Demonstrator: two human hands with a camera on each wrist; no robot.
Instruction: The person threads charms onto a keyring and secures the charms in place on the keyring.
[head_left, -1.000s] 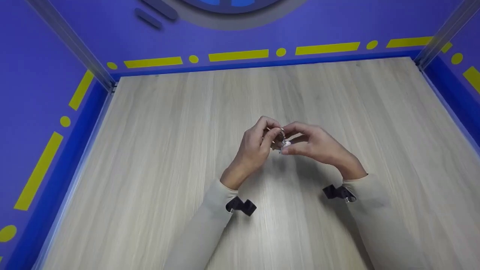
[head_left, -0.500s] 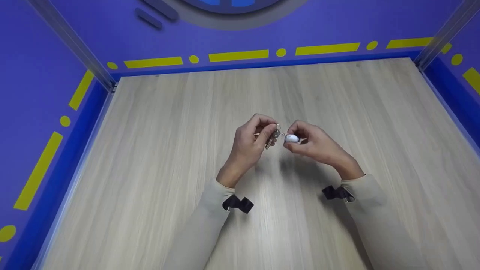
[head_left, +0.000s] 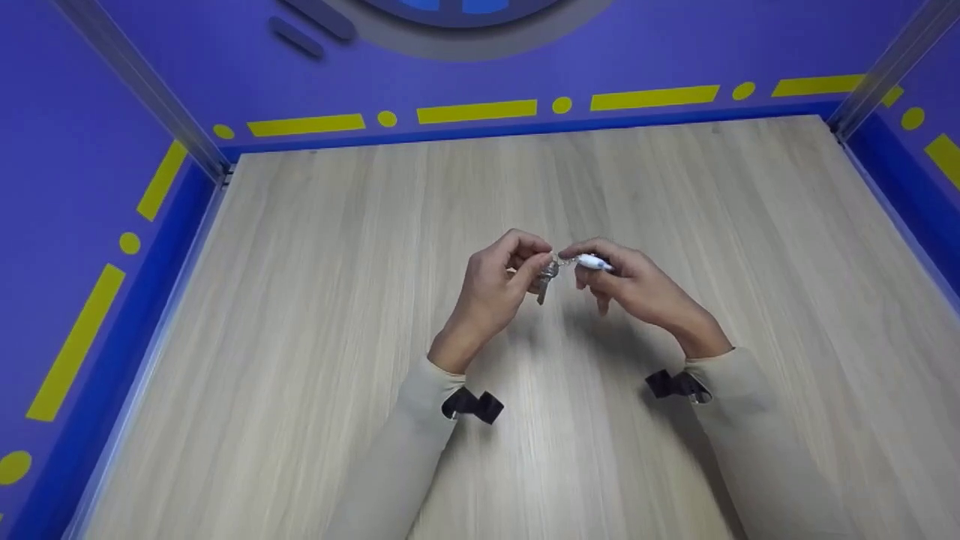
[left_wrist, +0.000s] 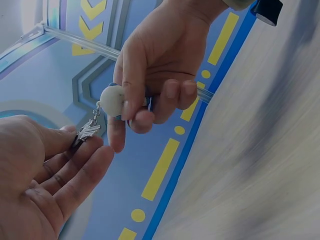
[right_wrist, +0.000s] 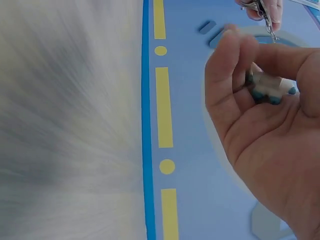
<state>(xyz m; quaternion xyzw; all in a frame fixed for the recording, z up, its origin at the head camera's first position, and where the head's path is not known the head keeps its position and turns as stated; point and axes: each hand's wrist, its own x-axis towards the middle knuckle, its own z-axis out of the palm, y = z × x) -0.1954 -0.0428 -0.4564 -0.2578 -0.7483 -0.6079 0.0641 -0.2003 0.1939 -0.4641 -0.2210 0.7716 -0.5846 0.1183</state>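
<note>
A silver key (head_left: 544, 289) on a ring hangs below the fingertips of my left hand (head_left: 489, 279), which pinches the ring between thumb and index finger. From it a short chain (head_left: 568, 262) runs to a small white figure charm (head_left: 594, 262). My right hand (head_left: 637, 285) holds that charm between thumb and fingers. In the left wrist view the rounded white charm (left_wrist: 112, 101) sticks out past the right thumb, and the metal keys (left_wrist: 88, 132) lie against the left fingers. Teal tips show on the charm (right_wrist: 267, 86) in the right wrist view, partly hidden by fingers.
Both hands are above a light wood-grain table (head_left: 360, 315). Blue-purple panels (head_left: 480, 75) with yellow dashes and dots border its back and sides. Metal corner posts (head_left: 150, 82) rise at the back corners. Black wrist mounts (head_left: 472, 405) sit on both sleeves.
The hands have drawn slightly apart, so the chain shows between them. The charm has turned in my right fingers and now lies over the thumb side. The key has come into view below the left fingertips.
</note>
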